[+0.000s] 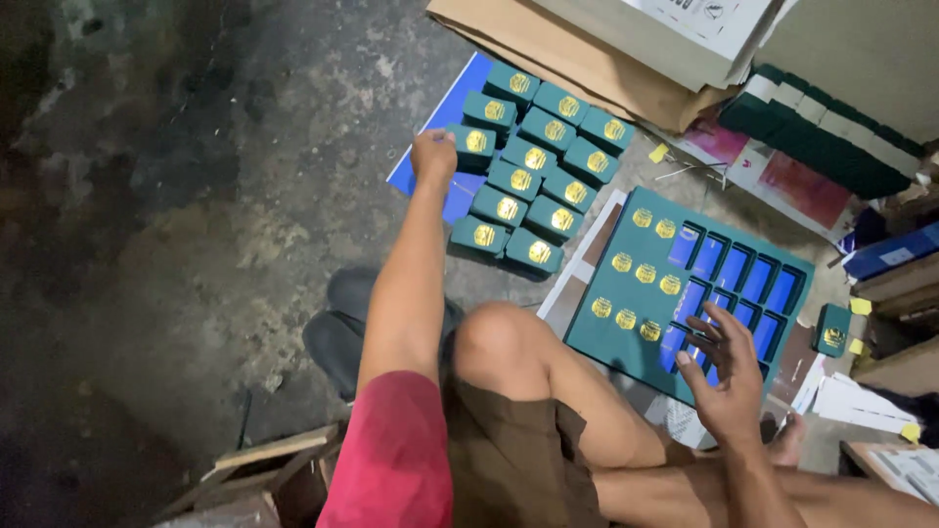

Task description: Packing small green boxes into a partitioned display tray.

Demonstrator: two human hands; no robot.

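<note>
At the far reach of the left arm:
Left hand: closed with the fingers curled together, set on the near-left box of a group of small green boxes with gold seals; whether the box is actually gripped cannot be told.
Boxes: stood in slanting rows on a blue sheet, running away from the left hand to its right and beyond it, each touching its neighbours.
Right hand: fingers spread apart, nothing held, hovering over the near edge of a green tray.
Tray: flat on the floor just beyond the right hand, blue slots under and past the fingers, gold seals to their left.
Pointing: the tray's long axis is judged to run from near-left to far-right; the box rows slant roughly the other way, seals facing up.
Risk: a push from the closed hand could tip the end box and knock over the packed rows beside it.
Risk: the raised knee lies between both arms and could nudge the tray's corner.
</note>
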